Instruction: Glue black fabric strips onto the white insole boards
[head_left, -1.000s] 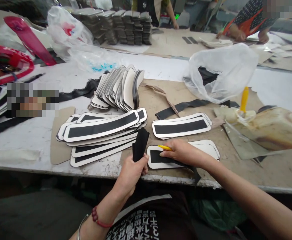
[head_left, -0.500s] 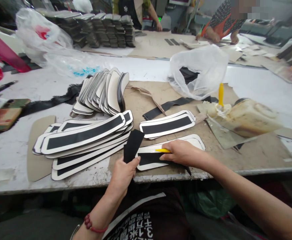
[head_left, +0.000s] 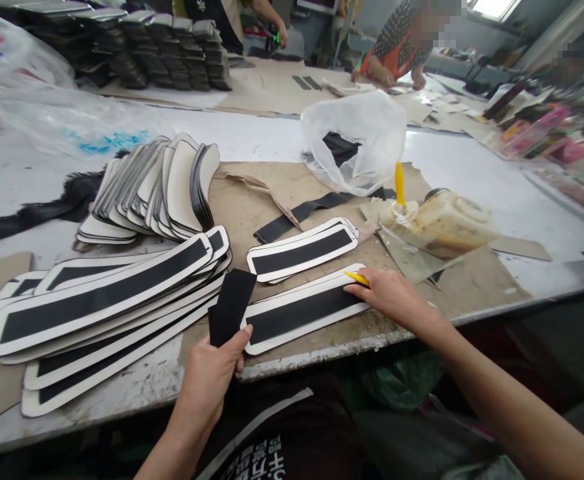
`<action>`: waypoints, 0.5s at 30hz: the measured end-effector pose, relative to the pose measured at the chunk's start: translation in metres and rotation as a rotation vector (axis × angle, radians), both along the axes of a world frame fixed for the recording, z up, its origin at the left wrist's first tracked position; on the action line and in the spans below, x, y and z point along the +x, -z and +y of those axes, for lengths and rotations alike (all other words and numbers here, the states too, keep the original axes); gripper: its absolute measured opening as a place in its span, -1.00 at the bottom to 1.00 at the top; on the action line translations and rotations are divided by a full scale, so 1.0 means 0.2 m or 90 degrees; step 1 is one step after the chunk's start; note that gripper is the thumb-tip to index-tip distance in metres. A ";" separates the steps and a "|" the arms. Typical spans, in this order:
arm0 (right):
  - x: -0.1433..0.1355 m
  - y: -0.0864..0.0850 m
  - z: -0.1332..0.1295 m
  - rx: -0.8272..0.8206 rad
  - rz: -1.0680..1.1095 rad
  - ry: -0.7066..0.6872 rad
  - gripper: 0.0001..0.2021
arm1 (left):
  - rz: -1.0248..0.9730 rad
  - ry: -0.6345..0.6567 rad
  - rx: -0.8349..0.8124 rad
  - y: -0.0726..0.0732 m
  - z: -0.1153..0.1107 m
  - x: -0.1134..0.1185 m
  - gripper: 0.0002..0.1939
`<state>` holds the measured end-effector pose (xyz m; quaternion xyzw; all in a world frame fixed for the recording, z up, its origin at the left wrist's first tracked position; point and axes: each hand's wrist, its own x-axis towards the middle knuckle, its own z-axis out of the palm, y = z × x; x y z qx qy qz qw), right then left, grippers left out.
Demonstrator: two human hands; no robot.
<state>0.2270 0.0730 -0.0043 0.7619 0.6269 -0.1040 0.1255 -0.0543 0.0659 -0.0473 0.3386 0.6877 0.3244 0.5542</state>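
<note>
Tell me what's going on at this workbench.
A person is handling long curved white pieces with black bands. The left hand grips loose flat black fabric-like strips, its thumb at the left end of one banded white piece lying near the bench edge. The right hand, holding a slim yellow pointed tool, is at that piece's other end. Similar banded pieces lie in an overlapping stack to the left, with a fanned pile of curved off-white pieces behind.
</note>
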 end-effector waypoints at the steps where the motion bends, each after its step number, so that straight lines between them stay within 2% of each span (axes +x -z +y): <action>1: 0.00 0.01 0.00 -0.003 -0.006 -0.003 -0.66 | 0.004 0.003 0.003 -0.01 0.00 0.00 -0.67; 7: 0.02 0.04 0.02 -0.014 0.000 -0.015 -0.66 | 0.027 0.003 -0.004 -0.02 0.00 0.00 -0.64; 15: 0.04 0.07 0.05 -0.029 0.044 -0.011 -0.68 | 0.069 0.030 -0.008 0.03 0.00 -0.01 -0.60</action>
